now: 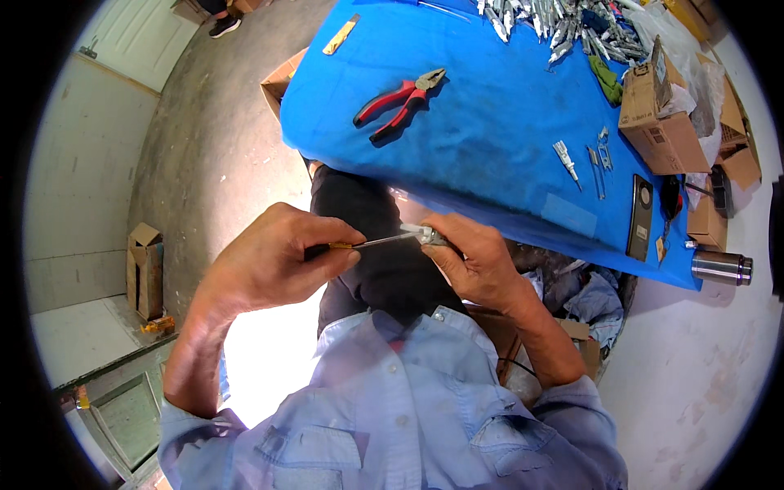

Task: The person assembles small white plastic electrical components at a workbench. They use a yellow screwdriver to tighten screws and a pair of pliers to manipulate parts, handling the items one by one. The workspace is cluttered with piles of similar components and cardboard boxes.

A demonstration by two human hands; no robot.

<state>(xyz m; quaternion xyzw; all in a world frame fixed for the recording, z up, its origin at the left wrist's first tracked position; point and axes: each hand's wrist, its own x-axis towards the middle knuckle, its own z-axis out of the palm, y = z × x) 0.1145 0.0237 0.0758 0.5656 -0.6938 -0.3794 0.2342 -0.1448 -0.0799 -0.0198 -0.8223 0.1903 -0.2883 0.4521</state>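
Observation:
Above my lap, my left hand point(287, 249) pinches the yellow-and-dark handle of a thin screwdriver point(384, 241). Its metal shaft points right and reaches a small grey-and-white part point(425, 234). That part is gripped between the thumb and fingers of my right hand point(471, 255). The tip appears to touch the part's pale end; whether it goes inside is too small to tell. On the blue-covered table point(490, 122) ahead lie red-and-black pliers point(400, 104), a similar slim grey-white part point(565, 162) and a few thin metal pieces point(599, 167).
A heap of grey-white parts point(563, 28) lies at the table's far side. To the right are an opened cardboard box point(661, 122), a dark phone-like device point(640, 216) and a steel cylinder point(722, 268) at the edge. A yellow strip point(340, 35) lies far left.

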